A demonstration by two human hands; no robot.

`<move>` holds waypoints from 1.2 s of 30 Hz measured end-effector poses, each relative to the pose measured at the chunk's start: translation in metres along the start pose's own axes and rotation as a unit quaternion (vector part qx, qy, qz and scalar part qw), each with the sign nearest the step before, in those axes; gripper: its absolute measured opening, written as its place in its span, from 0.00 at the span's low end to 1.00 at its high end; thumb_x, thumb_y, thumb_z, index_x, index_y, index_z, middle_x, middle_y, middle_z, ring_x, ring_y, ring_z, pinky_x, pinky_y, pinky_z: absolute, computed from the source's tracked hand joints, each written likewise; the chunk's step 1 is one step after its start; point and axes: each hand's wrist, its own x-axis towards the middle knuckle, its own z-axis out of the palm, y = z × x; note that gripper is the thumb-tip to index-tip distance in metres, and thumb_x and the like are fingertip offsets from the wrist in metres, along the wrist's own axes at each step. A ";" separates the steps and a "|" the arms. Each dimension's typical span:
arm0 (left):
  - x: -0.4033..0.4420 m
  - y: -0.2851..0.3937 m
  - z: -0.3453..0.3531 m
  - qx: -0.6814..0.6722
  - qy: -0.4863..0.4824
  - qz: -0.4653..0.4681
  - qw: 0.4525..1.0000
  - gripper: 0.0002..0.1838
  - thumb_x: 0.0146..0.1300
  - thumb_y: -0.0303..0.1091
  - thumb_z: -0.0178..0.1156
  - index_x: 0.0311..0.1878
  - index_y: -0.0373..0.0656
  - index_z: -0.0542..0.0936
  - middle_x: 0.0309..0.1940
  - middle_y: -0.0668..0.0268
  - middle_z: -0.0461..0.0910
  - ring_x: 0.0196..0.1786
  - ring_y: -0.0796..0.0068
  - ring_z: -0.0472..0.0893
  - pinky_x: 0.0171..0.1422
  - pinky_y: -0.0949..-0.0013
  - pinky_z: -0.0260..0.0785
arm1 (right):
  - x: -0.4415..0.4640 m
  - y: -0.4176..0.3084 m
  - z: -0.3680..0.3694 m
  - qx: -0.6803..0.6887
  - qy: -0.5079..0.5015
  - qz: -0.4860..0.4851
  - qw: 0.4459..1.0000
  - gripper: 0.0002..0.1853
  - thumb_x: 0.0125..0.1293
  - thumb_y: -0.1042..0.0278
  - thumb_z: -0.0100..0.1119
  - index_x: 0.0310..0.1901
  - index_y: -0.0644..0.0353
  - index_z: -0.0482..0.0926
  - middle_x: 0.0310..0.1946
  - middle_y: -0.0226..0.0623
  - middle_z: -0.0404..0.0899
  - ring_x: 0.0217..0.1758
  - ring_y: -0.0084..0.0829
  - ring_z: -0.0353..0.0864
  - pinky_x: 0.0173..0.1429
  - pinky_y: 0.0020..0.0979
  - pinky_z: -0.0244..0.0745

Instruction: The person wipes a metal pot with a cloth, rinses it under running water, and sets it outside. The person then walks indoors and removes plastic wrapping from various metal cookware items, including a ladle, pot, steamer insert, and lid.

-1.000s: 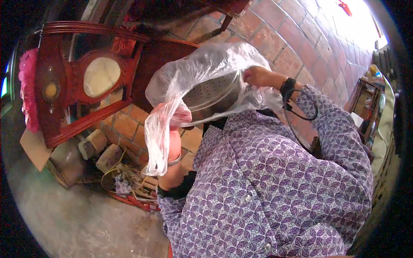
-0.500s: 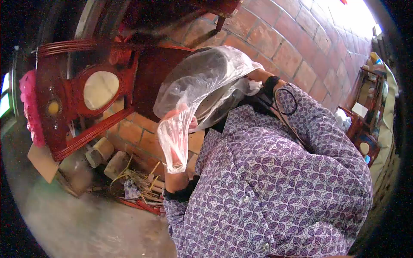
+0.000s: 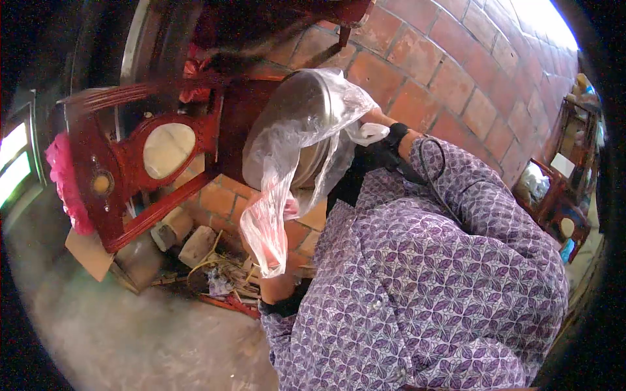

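A clear plastic bag (image 3: 287, 124) hangs between my two hands. My left hand (image 3: 277, 212) is inside one end of it, with the film drawn down over the fingers to the wrist; its fingers look bent, blurred by the plastic. At the opposite edge, my right hand (image 3: 373, 118) grips the bunched film, partly covered by it. Through the bag shows a round, pale, metal-looking vessel (image 3: 317, 156) with a curved rim. How it is supported is hidden.
Left stands carved red-brown wooden furniture (image 3: 117, 153) with an oval pale inlay and pink cloth (image 3: 68, 186). Bricks (image 3: 195, 246) and sticks (image 3: 228, 277) lie below it. Reddish tiles (image 3: 417, 65) cover the floor. Wooden furniture (image 3: 544, 189) is at the far right.
The bag has been drawn in closer over the round vessel, whose rim shows more plainly. My left hand sits slightly lower in view. The camera has turned a little, shifting the surroundings right.
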 end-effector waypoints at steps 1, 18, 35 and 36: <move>-0.004 0.000 0.002 -0.014 0.020 -0.019 1.000 0.18 0.60 0.45 0.52 0.45 0.40 0.73 0.38 0.60 0.78 0.34 0.63 0.79 0.41 0.61 0.73 | 0.004 0.003 0.005 -0.015 0.012 -0.027 0.999 0.14 0.63 0.61 0.51 0.47 0.58 0.74 0.34 0.30 0.76 0.34 0.22 0.72 0.38 0.27 0.71; -0.039 -0.032 -0.055 0.003 -0.133 -0.283 0.950 0.25 0.58 0.34 0.54 0.59 0.40 0.64 0.42 0.54 0.76 0.41 0.64 0.78 0.43 0.67 0.72 | 0.024 -0.053 0.005 0.105 -0.101 0.224 0.964 0.18 0.64 0.53 0.45 0.39 0.60 0.76 0.35 0.38 0.78 0.38 0.30 0.74 0.45 0.32 0.69; 0.082 -0.040 0.038 0.610 -0.145 0.274 0.729 0.14 0.46 0.27 0.55 0.40 0.44 0.76 0.45 0.59 0.75 0.50 0.58 0.72 0.54 0.59 0.63 | -0.002 -0.117 0.003 0.010 -0.135 0.023 0.991 0.13 0.54 0.64 0.57 0.42 0.57 0.77 0.41 0.42 0.77 0.46 0.42 0.74 0.53 0.37 0.68; 0.089 -0.036 0.031 0.509 -0.127 0.215 0.824 0.12 0.46 0.23 0.53 0.36 0.42 0.77 0.44 0.60 0.75 0.47 0.59 0.73 0.51 0.61 0.65 | -0.004 -0.116 0.002 0.014 -0.129 0.028 0.991 0.13 0.54 0.64 0.57 0.42 0.57 0.77 0.41 0.42 0.77 0.46 0.42 0.74 0.53 0.37 0.68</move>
